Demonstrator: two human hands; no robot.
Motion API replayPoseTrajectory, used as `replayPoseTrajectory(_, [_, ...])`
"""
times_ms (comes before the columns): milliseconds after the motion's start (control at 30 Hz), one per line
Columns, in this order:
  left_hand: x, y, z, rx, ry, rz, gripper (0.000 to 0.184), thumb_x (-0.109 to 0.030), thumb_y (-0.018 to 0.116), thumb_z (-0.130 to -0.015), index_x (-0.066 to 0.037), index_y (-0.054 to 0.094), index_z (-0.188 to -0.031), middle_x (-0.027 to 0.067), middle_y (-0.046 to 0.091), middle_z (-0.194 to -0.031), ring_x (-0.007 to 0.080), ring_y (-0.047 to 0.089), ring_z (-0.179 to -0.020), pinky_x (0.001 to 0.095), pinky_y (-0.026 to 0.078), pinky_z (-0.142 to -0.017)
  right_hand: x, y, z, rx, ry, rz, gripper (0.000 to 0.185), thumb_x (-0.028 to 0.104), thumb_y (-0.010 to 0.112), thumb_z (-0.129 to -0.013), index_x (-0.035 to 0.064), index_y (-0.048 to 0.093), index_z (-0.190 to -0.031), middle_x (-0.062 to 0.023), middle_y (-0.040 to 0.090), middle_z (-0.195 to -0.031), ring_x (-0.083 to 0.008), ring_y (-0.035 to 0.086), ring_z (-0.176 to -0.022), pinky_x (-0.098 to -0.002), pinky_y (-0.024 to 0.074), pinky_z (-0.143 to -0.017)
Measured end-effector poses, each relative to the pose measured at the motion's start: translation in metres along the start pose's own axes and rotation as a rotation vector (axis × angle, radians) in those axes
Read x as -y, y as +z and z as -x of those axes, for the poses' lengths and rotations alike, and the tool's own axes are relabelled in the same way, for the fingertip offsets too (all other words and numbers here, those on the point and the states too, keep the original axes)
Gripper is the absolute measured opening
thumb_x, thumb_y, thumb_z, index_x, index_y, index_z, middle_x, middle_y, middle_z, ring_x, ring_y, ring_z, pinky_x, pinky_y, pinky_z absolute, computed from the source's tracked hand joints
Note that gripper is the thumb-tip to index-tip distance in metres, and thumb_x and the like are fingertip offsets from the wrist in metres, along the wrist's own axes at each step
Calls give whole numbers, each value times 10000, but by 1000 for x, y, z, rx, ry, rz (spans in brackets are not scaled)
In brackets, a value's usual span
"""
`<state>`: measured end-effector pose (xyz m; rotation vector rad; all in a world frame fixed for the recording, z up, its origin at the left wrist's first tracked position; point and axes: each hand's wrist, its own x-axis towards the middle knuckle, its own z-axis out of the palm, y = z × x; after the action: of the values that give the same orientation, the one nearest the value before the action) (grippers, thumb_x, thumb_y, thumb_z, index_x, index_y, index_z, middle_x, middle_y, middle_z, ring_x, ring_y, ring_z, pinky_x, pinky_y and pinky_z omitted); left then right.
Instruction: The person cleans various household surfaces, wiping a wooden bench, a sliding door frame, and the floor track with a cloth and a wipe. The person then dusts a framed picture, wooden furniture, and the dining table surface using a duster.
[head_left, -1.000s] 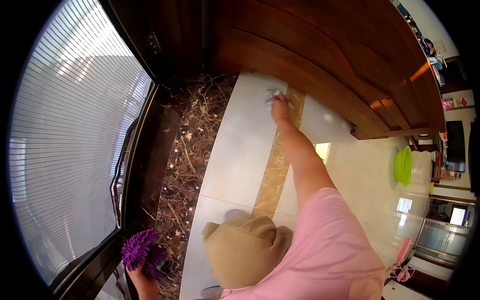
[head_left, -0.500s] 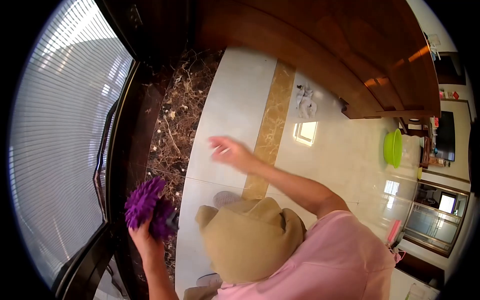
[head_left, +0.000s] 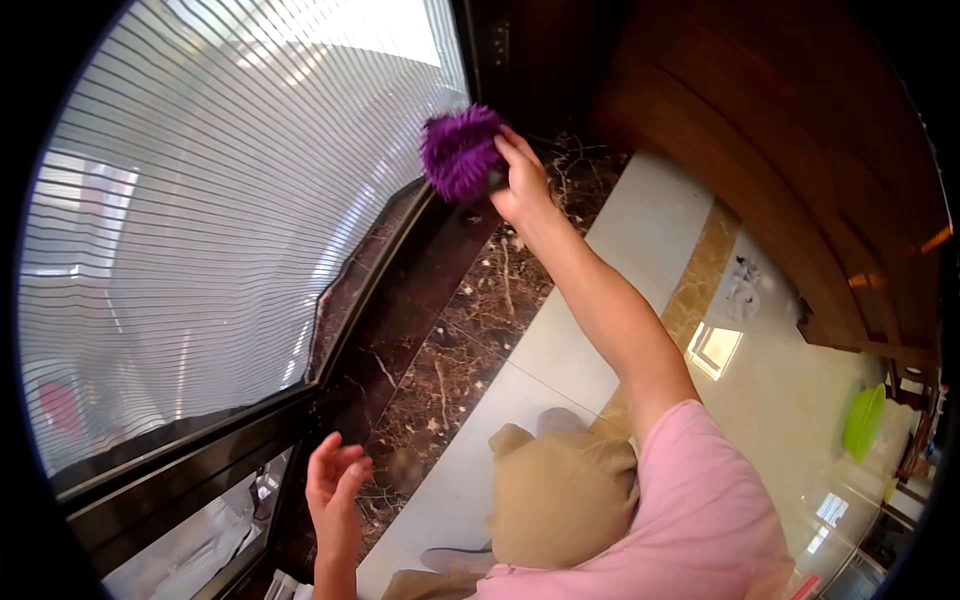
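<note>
A fluffy purple duster [head_left: 462,152] is in my right hand [head_left: 522,178], whose fingers wrap round its near side. It is by the frame edge of the ribbed translucent door panel [head_left: 230,220], at the upper middle. Lower down, my left hand [head_left: 336,485] is raised with curled fingers apart and nothing in it, near the dark lower door frame. A crumpled white and grey cloth [head_left: 742,290] lies on the pale floor to the right of the tan stripe.
A dark marble threshold [head_left: 470,340] runs diagonally beside the door. A brown wooden door [head_left: 780,130] stands at the upper right. On the floor at the right is a green basin [head_left: 863,423]. My bent knee and a slipper are below.
The purple duster has passed from my left hand to my right hand and moved up to the door panel. The cloth, first under my right hand, now lies released on the floor. The view has turned leftwards.
</note>
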<state>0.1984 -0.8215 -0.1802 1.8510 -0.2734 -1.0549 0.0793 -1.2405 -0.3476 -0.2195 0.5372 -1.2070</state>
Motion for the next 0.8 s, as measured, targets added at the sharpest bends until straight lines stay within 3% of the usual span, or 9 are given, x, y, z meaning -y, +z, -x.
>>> replayPoseTrajectory(133, [11,-32,32,-30,-91,14,430,8,635,-876,3,508,-1286,112,645,-1062,188,645,-937,308,525,-849,-61,36,2,-103,-96,421,663,71,649,-840,55,315,-1412,-151,508,-1293,-236,526,-1137,-351,457,-977])
replayPoseTrajectory(200, [16,-35,39,-66,-115,26,408,8,622,-881,9,513,-1275,123,644,-1071,194,654,-913,315,536,-836,-107,15,30,-102,-23,465,609,5,629,-816,68,354,-1356,-116,530,-1221,-241,542,-1105,-367,489,-942])
replayPoseTrajectory(267, [22,-35,37,-79,-126,25,401,10,617,-882,11,515,-1270,129,644,-1070,199,657,-904,321,541,-829,-136,0,72,-147,225,550,575,-32,634,-798,63,376,-1303,-108,547,-1175,-227,556,-1080,-356,478,-949])
replayPoseTrajectory(400, [25,-26,39,-57,-132,73,405,24,595,-879,16,505,-1273,141,641,-1057,220,663,-896,338,554,-817,-148,-10,66,-107,250,411,494,-78,597,-772,54,433,-1219,-107,559,-1092,-192,560,-996,-311,486,-864])
replayPoseTrajectory(533, [4,-30,55,-143,-97,-21,375,-9,556,-905,9,511,-1277,123,644,-1030,201,663,-869,312,560,-774,-74,0,-8,-211,29,388,469,4,591,-846,49,440,-1287,-134,582,-1130,-195,598,-920,-310,538,-802])
replayPoseTrajectory(600, [10,-45,63,-188,-95,30,371,-7,554,-908,9,511,-1276,124,645,-1027,205,666,-864,312,563,-770,-36,3,-39,-282,-15,384,554,103,648,-847,52,434,-1355,-151,575,-1215,-223,598,-991,-341,544,-815])
replayPoseTrajectory(633, [13,-56,67,-224,-93,77,366,-5,551,-911,9,511,-1275,124,645,-1025,209,669,-860,312,566,-765,-47,-28,-75,-204,-174,437,626,143,688,-830,54,410,-1383,-160,564,-1245,-245,583,-1046,-363,520,-857])
replayPoseTrajectory(733, [29,-74,78,-257,-115,111,361,-6,550,-919,7,504,-1277,124,646,-1024,211,671,-851,318,569,-769,-69,-12,-48,-257,-86,502,729,161,741,-784,15,370,-1395,-165,541,-1279,-258,549,-1119,-353,455,-961])
replayPoseTrajectory(800, [33,-73,84,-289,-129,128,361,-8,550,-921,7,501,-1279,122,647,-1025,211,670,-852,322,570,-770,-113,-16,-20,-315,-86,550,738,137,749,-766,-16,358,-1372,-172,530,-1283,-271,554,-1109,-358,465,-943])
